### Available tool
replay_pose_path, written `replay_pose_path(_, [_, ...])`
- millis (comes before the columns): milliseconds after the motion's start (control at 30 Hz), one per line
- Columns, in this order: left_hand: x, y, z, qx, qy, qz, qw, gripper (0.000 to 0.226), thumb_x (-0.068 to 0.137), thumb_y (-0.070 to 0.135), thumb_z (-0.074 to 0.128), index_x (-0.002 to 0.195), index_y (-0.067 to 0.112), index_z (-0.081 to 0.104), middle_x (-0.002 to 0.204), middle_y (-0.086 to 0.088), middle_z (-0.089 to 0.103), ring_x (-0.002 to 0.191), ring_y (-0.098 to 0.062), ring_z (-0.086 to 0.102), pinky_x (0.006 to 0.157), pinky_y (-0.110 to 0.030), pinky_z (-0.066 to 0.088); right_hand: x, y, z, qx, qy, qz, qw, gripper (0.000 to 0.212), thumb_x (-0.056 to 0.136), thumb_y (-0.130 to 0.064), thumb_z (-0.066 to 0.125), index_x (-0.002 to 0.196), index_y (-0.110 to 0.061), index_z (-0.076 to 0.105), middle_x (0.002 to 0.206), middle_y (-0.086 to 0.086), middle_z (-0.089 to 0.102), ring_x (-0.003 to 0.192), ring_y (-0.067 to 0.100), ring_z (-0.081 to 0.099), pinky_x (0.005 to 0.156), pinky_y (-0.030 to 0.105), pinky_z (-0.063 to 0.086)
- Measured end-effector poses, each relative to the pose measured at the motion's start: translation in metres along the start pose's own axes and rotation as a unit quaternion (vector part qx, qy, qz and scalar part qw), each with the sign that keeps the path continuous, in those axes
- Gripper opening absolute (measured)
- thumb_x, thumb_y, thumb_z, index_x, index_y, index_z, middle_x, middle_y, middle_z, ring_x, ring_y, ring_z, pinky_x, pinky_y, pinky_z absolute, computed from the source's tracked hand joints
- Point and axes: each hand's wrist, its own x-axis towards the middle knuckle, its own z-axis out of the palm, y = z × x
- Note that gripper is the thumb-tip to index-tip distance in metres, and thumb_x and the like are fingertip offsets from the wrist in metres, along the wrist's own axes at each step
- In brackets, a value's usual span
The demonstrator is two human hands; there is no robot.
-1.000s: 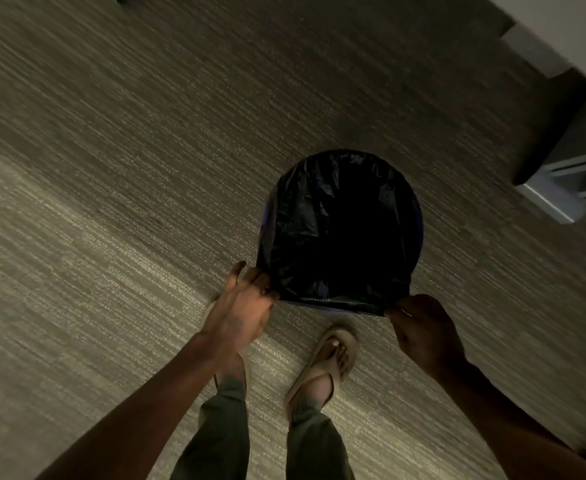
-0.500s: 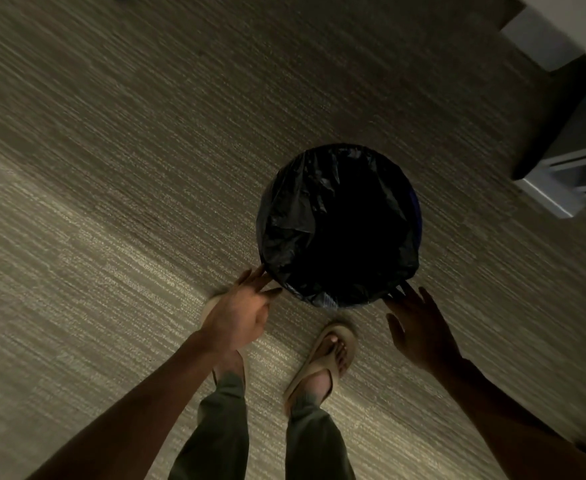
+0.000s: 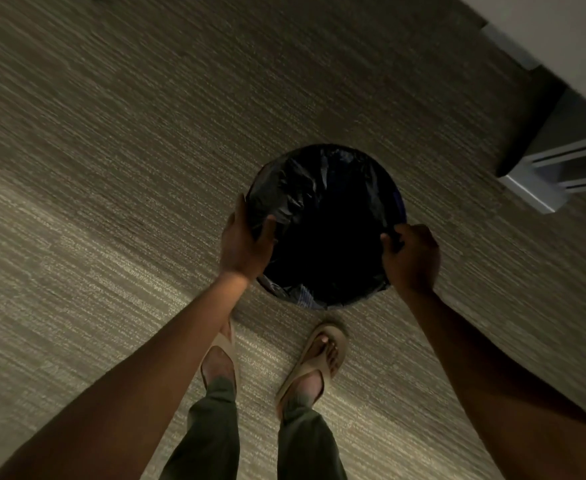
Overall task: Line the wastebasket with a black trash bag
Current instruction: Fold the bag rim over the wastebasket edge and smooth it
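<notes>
Striped grey-brown carpet (image 3: 111, 168) fills the frame, dim, with the wastebasket (image 3: 305, 299) standing on it at centre right, just above the person's sandalled feet (image 3: 319, 358). At the basket's left edge the left hand (image 3: 244, 244) cups the rim, thumb inside over the black trash bag (image 3: 295, 188) and fingers (image 3: 239, 209) curled down the outside, pressing film against the wall. The bag already drapes into the opening, wrinkled along its upper left. At the right edge the right hand (image 3: 411, 258) is closed in a pinch on a fold of bag at the rim. To finish well, I judge, both hands should pull the film evenly outward and down over the lip, working round opposite sides so it does not slip in. A pale furniture base (image 3: 534, 188) sits at the upper right.
</notes>
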Motion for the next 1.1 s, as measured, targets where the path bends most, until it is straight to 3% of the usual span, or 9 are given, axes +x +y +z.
replay_pose_path(167, [0.021, -0.008, -0.004, -0.016, -0.042, -0.051, 0.998, 0.037, 0.102, 0.02, 0.057, 0.136, 0.004, 0.056, 0.129, -0.023, 0.068, 0.118, -0.04, 0.064, 0.095, -0.052, 0.053, 0.024, 0.005, -0.009, 0.053, 0.05, 0.093, 0.993, 0.022, 0.093, -0.023, 0.072, 0.103, -0.003, 0.074, 0.102, 0.02, 0.075, 0.094, 0.038, 0.07, 0.073, 0.028, 0.037])
replay_pose_path(333, [0.026, -0.011, -0.013, -0.028, -0.039, -0.04, 0.998, 0.046, 0.1, 0.026, 0.052, 0.142, 0.009, 0.055, 0.132, -0.017, 0.068, 0.119, -0.035, 0.065, 0.095, -0.045, 0.055, 0.036, 0.017, -0.018, 0.15, 0.04, 0.116, 0.981, 0.019, 0.093, -0.015, 0.071, 0.11, -0.009, 0.068, 0.104, 0.014, 0.077, 0.082, 0.023, 0.068, 0.057, 0.017, 0.041])
replay_pose_path(500, [0.025, -0.013, -0.012, -0.156, -0.105, -0.038, 0.981, 0.055, 0.093, 0.039, 0.054, 0.145, 0.021, 0.056, 0.137, -0.008, 0.066, 0.126, -0.028, 0.062, 0.106, -0.054, 0.051, 0.042, 0.014, -0.021, 0.273, -0.053, 0.153, 0.948, 0.026, 0.091, -0.023, 0.063, 0.116, -0.023, 0.068, 0.104, -0.009, 0.071, 0.104, 0.024, 0.069, 0.082, 0.036, 0.057])
replay_pose_path(567, [0.028, -0.013, -0.01, -0.085, -0.073, -0.014, 0.994, 0.068, 0.095, 0.048, 0.057, 0.155, 0.017, 0.043, 0.15, -0.012, 0.054, 0.138, -0.031, 0.052, 0.117, -0.044, 0.041, 0.042, 0.004, -0.021, 0.302, -0.056, 0.155, 0.939, 0.036, 0.093, -0.03, 0.054, 0.124, -0.02, 0.07, 0.119, -0.003, 0.072, 0.118, 0.024, 0.066, 0.095, 0.04, 0.054])
replay_pose_path(667, [0.028, -0.007, -0.003, 0.061, 0.018, 0.082, 0.995, 0.079, 0.098, 0.049, 0.056, 0.161, 0.01, 0.029, 0.161, -0.018, 0.036, 0.147, -0.036, 0.038, 0.112, -0.037, 0.033, 0.041, -0.006, -0.019, 0.22, 0.016, 0.085, 0.972, 0.046, 0.104, -0.035, 0.044, 0.135, -0.007, 0.065, 0.139, 0.013, 0.065, 0.129, 0.027, 0.06, 0.107, 0.038, 0.048])
replay_pose_path(800, [0.041, 0.007, 0.007, 0.086, -0.012, 0.106, 0.991, 0.08, 0.098, 0.039, 0.063, 0.162, 0.011, 0.025, 0.153, -0.02, 0.045, 0.134, -0.039, 0.051, 0.102, -0.041, 0.045, 0.053, -0.021, -0.009, 0.159, -0.049, 0.071, 0.984, 0.053, 0.112, -0.038, 0.03, 0.14, -0.005, 0.061, 0.142, 0.021, 0.063, 0.13, 0.036, 0.059, 0.104, 0.037, 0.045])
replay_pose_path(967, [0.064, 0.012, 0.006, 0.143, -0.067, 0.068, 0.985, 0.084, 0.098, 0.041, 0.062, 0.164, 0.011, 0.019, 0.156, -0.024, 0.041, 0.14, -0.043, 0.044, 0.108, -0.046, 0.042, 0.073, -0.023, -0.002, 0.079, -0.144, 0.108, 0.98, 0.062, 0.111, -0.046, 0.024, 0.146, -0.002, 0.05, 0.145, 0.029, 0.055, 0.133, 0.044, 0.052, 0.108, 0.044, 0.039])
replay_pose_path(1033, [0.069, 0.013, -0.001, 0.211, -0.03, 0.134, 0.968, 0.082, 0.099, 0.042, 0.058, 0.163, 0.007, 0.021, 0.161, -0.024, 0.034, 0.147, -0.043, 0.036, 0.115, -0.049, 0.038, 0.075, -0.022, -0.003, 0.061, -0.095, 0.062, 0.992, 0.06, 0.111, -0.045, 0.029, 0.154, -0.005, 0.043, 0.154, 0.025, 0.048, 0.141, 0.041, 0.047, 0.114, 0.044, 0.037])
replay_pose_path(1100, [0.065, 0.014, -0.004, 0.277, 0.026, 0.273, 0.921, 0.07, 0.098, 0.036, 0.054, 0.157, 0.003, 0.035, 0.156, -0.024, 0.042, 0.145, -0.043, 0.039, 0.115, -0.051, 0.04, 0.064, -0.022, -0.008, 0.045, 0.02, -0.05, 0.998, 0.059, 0.109, -0.044, 0.042, 0.153, -0.005, 0.044, 0.153, 0.024, 0.049, 0.141, 0.039, 0.048, 0.113, 0.046, 0.041])
